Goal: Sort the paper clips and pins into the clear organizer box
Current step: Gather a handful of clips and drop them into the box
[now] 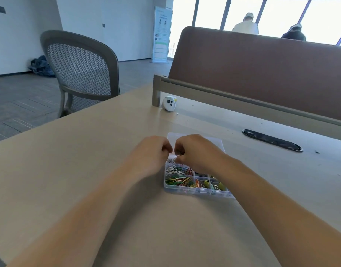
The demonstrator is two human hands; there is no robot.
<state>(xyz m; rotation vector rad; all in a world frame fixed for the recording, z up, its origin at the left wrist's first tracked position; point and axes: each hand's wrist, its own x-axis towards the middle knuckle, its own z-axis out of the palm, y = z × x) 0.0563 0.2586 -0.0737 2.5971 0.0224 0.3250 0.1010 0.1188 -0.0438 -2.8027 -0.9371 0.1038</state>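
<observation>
Left hand (152,151) and right hand (194,151): both curled, knuckles up, fingertips turned toward each other and nearly meeting. Fingertips face away from the camera, so cannot tell whether either pinches anything. A thin glint of wire shows just under the right fingers; held or not, unclear. Both hands sit over the far left part of the clear organizer box (194,190), the left at its left edge, the right above its middle and hiding the compartments there. The box lies flat on the table (88,170), slightly right of centre, with its clear lid (217,141) open and lying flat beyond the hands. Visible compartments nearer the camera: white paper clips (172,169) below the left hand, mixed coloured paper clips (179,181) in the near left cell, small yellowish-green items in the near right cells, too blurred to name. Pins not made out. Farther back on the table: a small white round device (169,104) by a divider post, a dark oval cable slot (271,140) to the right. Brown divider panel (262,74) behind; grey mesh chair (81,68) at far left.
</observation>
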